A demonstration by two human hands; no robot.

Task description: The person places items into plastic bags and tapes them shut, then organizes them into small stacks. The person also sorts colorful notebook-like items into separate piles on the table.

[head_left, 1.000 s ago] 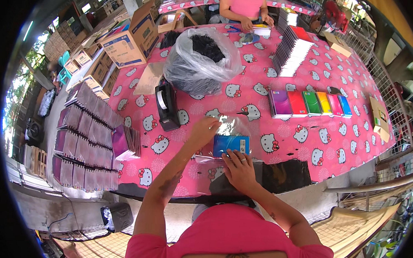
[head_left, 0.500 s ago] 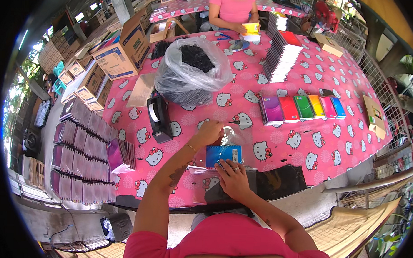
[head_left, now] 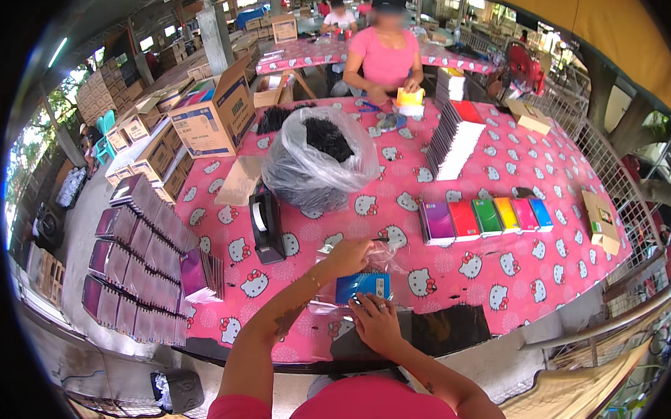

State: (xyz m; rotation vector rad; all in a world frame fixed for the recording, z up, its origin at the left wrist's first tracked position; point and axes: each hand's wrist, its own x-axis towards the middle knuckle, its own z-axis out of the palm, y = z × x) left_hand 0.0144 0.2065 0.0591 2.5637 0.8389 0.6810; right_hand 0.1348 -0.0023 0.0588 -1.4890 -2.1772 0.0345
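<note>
A small blue spiral notebook lies at the table's near edge, on a sheet of clear plastic film that sticks out around it. Just beyond the notebook, my left hand is closed on the film, its fingertips partly hidden. My right hand lies with its fingers spread over the notebook's near edge, pressing it down. Left of my left hand stands a black tape dispenser.
A row of coloured notebooks lies to the right, with a tall notebook stack behind. Purple notebooks fill the left side. Farther off are a plastic bag of black coils, an open carton and a co-worker holding yellow notebooks.
The view has tilted up, so the table sits lower in it. My left hand has come slightly closer to the blue notebook with the film; my right hand stays on the notebook.
</note>
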